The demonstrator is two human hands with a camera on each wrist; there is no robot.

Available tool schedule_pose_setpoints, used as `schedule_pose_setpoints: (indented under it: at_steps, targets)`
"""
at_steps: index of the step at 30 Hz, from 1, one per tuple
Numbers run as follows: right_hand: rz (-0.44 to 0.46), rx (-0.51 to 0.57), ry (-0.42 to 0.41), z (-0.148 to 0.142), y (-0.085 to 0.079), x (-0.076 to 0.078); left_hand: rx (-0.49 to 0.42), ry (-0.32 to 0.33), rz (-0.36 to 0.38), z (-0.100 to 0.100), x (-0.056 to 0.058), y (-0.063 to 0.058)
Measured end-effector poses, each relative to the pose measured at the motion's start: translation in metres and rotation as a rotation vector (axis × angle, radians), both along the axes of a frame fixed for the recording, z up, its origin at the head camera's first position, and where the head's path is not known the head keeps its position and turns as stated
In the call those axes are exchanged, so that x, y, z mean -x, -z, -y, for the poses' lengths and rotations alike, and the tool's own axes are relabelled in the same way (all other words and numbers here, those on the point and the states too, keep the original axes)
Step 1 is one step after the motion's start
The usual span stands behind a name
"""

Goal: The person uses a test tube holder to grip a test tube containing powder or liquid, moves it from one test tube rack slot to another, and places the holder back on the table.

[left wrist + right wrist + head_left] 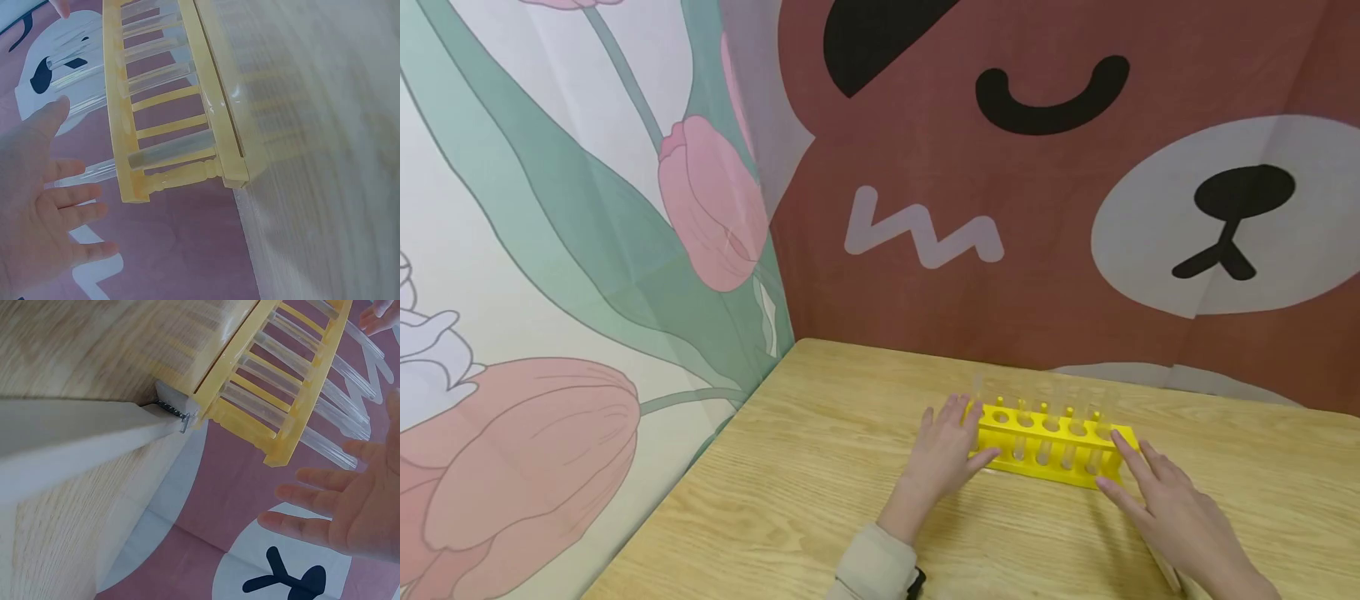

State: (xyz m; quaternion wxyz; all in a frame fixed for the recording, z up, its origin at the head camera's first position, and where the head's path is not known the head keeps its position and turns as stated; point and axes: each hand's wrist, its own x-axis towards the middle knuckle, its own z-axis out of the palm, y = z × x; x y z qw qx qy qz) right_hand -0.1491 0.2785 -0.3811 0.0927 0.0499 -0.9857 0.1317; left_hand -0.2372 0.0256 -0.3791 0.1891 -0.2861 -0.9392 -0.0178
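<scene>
A yellow test tube rack [1037, 477] stands on the wooden table, holding several clear test tubes [1043, 450] upright. One hole near its left end has no tube in it. My left hand [942, 454] is at the rack's left end, fingers spread and thumb out along the front. In the left wrist view that hand [44, 206] lies beside the tube tops, gripping nothing. At the opposite end is my right hand [1180, 508], its fingers extended toward the rack's corner. The right wrist view shows this hand [350, 500] with loose, straight fingers, apart from the rack.
A wooden table [775, 500] carries the rack. Behind it hangs a brown bear-print cloth [925, 308], and a tulip-print cloth [550, 250] hangs at the left. A long pale strip [81, 434] with a dark ridged end reaches toward the rack's base; its kind is unclear.
</scene>
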Motion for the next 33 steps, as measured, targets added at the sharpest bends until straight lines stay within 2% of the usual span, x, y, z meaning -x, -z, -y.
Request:
schedule_pose_setpoints:
  at_steps: [8,18,33]
  targets:
    - [0.008,0.003,0.007,-0.0012,0.0010,0.0000,-0.004,-0.008,0.016,0.0015,0.0011,0.0008]
    - [0.020,0.015,0.009,-0.0015,0.0011,0.0003,-0.033,-0.017,0.074,0.0022,0.0042,0.0040]
    - [0.019,0.015,0.009,-0.0021,0.0020,0.0011,-0.049,-0.005,0.071,0.0022,0.0077,0.0072]
